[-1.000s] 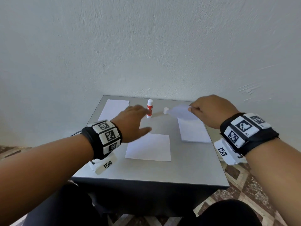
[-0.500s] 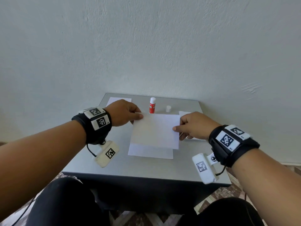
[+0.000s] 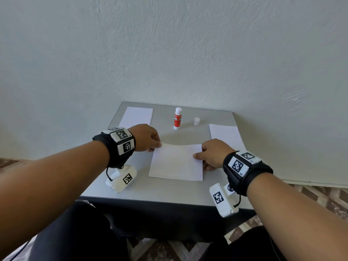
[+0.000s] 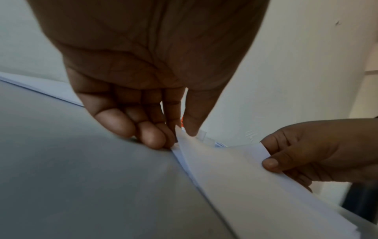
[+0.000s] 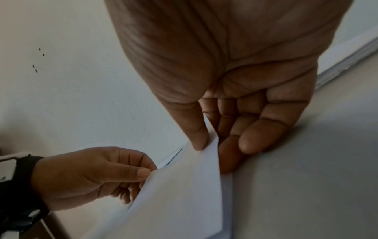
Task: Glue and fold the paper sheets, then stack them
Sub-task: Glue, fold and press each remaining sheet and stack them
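A: What do we see at left?
B: Our left hand (image 3: 146, 137) pinching the paper sheet (image 3: 177, 162) by its far left corner, mid-table (image 3: 162, 191).
A: And right?
B: Our right hand (image 3: 213, 152) pinching its right edge.

White paper sheet (image 3: 176, 162) at table centre, far edge lifted and bowed, near edge lying on second sheet beneath. More white sheets at far left (image 3: 136, 115) and right (image 3: 226, 134). Red-and-white glue stick (image 3: 177, 118) upright, uncapped; white cap (image 3: 196, 121) just beside.
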